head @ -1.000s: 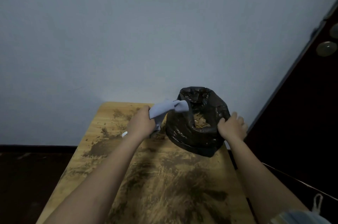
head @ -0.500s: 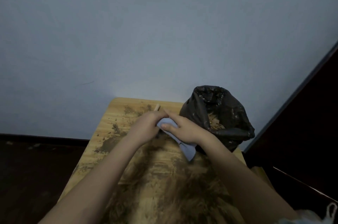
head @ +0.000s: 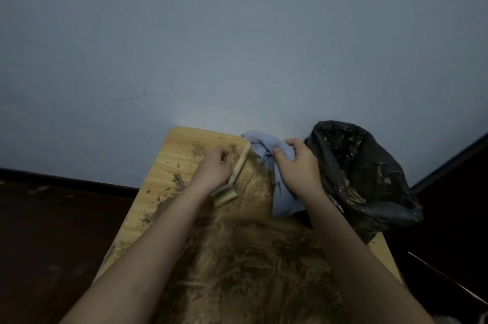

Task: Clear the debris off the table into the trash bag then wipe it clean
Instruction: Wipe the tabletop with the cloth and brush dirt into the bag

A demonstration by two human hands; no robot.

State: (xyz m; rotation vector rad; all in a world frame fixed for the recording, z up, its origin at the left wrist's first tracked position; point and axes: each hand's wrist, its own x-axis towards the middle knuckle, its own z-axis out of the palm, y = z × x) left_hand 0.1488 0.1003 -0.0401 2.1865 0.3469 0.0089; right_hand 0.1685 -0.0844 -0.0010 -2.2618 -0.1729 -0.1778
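The wooden table (head: 169, 165) is smeared with brown dirt and fibres, thickest near me. My right hand (head: 298, 170) grips a bunched blue cloth (head: 284, 203) at the far end of the table, one end hanging down onto the surface. My left hand (head: 212, 169) has curled fingers and holds a small wooden brush (head: 239, 165) by its handle on the thumb side. The bristle head rests on the table. An open black trash bag (head: 375, 165) with debris inside stands at the far right corner, just right of my right hand.
A pale wall (head: 237, 46) rises right behind the table's far edge. Dark floor (head: 52, 231) lies left of the table. A dark panel (head: 462, 191) stands on the right behind the bag. Loose dirt crumbs dot the far left of the tabletop.
My right hand left the bag's rim and took the blue cloth from my left hand. My left hand drew back to the left, and the brush now shows beside it.
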